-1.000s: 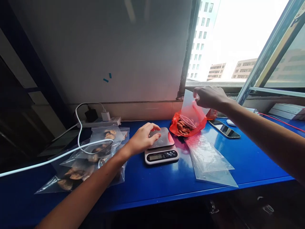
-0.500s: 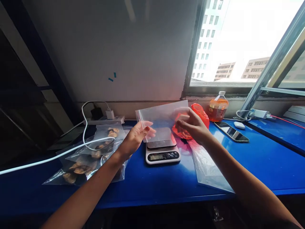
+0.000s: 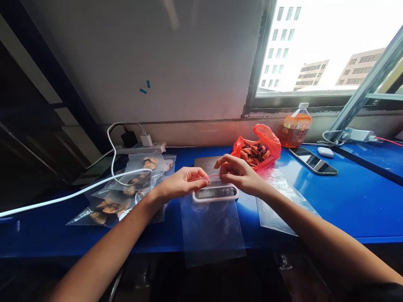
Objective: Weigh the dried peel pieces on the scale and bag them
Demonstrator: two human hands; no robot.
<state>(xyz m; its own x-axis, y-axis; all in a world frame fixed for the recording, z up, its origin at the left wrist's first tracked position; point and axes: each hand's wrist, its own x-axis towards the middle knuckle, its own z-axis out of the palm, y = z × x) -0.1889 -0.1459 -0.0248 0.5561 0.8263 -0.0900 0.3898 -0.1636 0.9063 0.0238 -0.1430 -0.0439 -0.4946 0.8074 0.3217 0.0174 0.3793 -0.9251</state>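
Observation:
A clear zip bag [image 3: 212,230] hangs flat and empty-looking, its upper edge level with my hands and its lower part over the table's front edge. My left hand [image 3: 185,181] pinches the upper left of that edge between thumb and fingers. At the upper right, my right hand [image 3: 237,174] has its fingers curled closed on the same edge. Behind the bag stands a kitchen scale [image 3: 204,162] with a dark plate, its display partly covered by the plastic. Just past my right hand, a red plastic bag [image 3: 271,142] lies open, showing dark reddish-brown dried pieces [image 3: 252,154].
Several clear bags of dried brown pieces [image 3: 108,207] lie at the left, under a white cable [image 3: 78,200]. More clear plastic bags [image 3: 277,209] lie flat at right. Farther right are a drink bottle [image 3: 296,128], a phone [image 3: 313,161] and a white earphone case [image 3: 325,152].
The clear zip bag was held sideways above the scale; now it is turned, lowered and nearer me, hanging down. My right hand has moved down and left, closer to my left hand.

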